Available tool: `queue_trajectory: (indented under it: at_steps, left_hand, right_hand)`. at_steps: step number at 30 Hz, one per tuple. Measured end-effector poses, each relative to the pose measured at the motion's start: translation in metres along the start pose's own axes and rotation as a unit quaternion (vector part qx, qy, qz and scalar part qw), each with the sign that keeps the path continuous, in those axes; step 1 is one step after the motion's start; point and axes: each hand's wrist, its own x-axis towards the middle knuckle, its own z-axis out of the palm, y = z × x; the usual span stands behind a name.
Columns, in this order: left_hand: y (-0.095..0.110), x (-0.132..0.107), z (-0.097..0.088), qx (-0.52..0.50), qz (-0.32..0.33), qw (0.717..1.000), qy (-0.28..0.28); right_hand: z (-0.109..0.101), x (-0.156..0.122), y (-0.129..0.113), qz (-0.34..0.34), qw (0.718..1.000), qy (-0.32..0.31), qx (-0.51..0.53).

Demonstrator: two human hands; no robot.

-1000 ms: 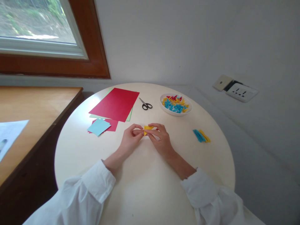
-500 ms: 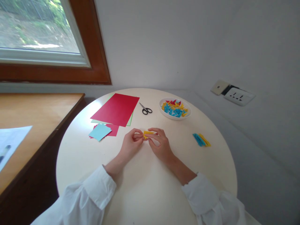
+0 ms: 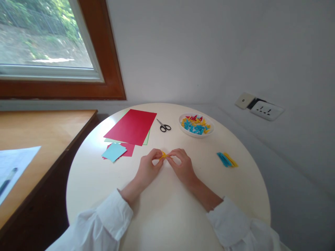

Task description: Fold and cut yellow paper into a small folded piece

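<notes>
A small folded yellow paper (image 3: 164, 155) is held between my two hands, just above the middle of the round table. My left hand (image 3: 149, 165) pinches its left side between thumb and fingers. From the right, my right hand (image 3: 183, 165) pinches the other side with thumb and forefinger. The fingertips of both hands nearly meet and cover part of the paper, so its full shape is hidden.
Behind my hands lie black-handled scissors (image 3: 164, 127) and a white bowl (image 3: 193, 134) of folded red, yellow and blue paper pieces. To the left are red sheets (image 3: 132, 127) and light blue squares (image 3: 114, 152). Blue and yellow strips (image 3: 227, 159) lie right.
The yellow paper has turned from a broad, flat view to a narrower, pointed one. My right fingers have closed into a pinch on it. The whole view has shifted slightly.
</notes>
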Motion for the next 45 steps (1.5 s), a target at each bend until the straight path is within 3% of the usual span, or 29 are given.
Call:
queue_trajectory:
  at_steps: [9,37,41,45]
  left_hand:
    - [0.0016,0.0010,-0.0028,0.073,0.039,0.996,0.010]
    - [-0.0004,0.0032,-0.0044,0.030,0.019,0.999,-0.006]
    - [-0.0033,0.0031,-0.0026,-0.023,0.006,1.000,-0.004]
    - [-0.0032,0.0023,0.0001,-0.053,-0.003,0.999,-0.012]
  right_hand:
    - [0.0016,-0.0011,0.0017,-0.004,1.000,0.000,0.013]
    - [0.0016,0.0001,-0.0009,-0.013,0.999,-0.021,0.021]
    - [0.0014,-0.0002,-0.0018,0.018,0.998,-0.023,0.054]
    - [0.0014,-0.0008,-0.0021,0.095,0.988,-0.044,0.110]
